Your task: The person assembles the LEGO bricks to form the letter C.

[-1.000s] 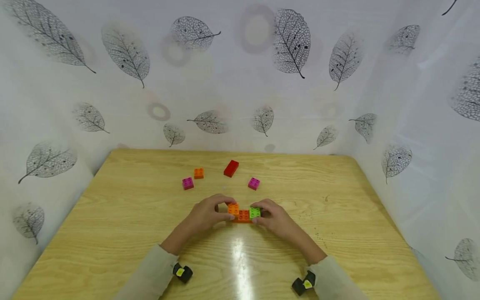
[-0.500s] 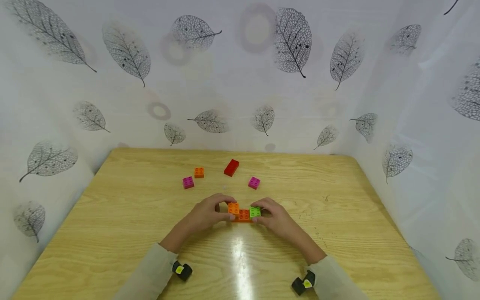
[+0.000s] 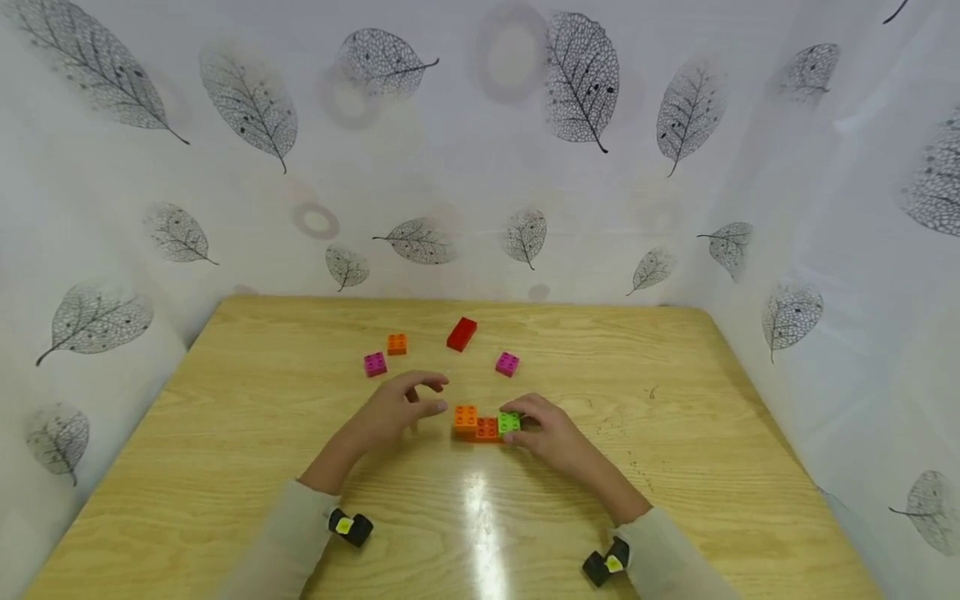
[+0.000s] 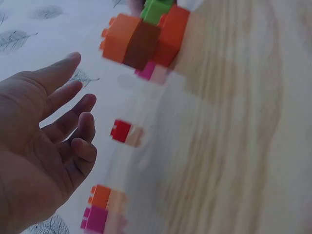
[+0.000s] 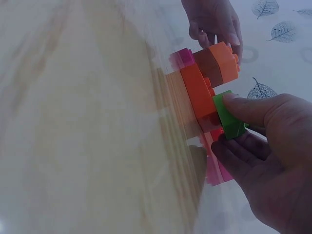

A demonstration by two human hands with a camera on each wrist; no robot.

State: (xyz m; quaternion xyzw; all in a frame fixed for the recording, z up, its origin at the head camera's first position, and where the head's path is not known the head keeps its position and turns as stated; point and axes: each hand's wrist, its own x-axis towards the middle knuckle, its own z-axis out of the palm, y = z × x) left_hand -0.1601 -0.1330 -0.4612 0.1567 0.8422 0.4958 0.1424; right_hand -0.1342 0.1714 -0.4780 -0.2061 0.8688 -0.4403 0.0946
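A long orange-red toy building brick (image 3: 487,429) lies on the table in front of me. On its left end stands a lighter orange brick (image 3: 465,417), and on its right end a green brick (image 3: 509,422). My right hand (image 3: 555,433) pinches the green brick between thumb and fingers, which the right wrist view shows closely. My left hand (image 3: 390,412) is apart from the bricks, to their left, its fingers loosely bent around nothing. In the left wrist view the left palm (image 4: 34,146) faces the stack across a gap.
Behind the hands lie a red brick (image 3: 462,334), a small orange brick (image 3: 397,343), a magenta brick (image 3: 375,364) at the left and another magenta brick (image 3: 507,364) at the right. A leaf-patterned cloth (image 3: 450,167) surrounds the wooden table (image 3: 675,500).
My left hand has let go of the lighter orange brick and drawn away to the left. The right hand has kept its pinch on the green brick, and the stack has stayed put.
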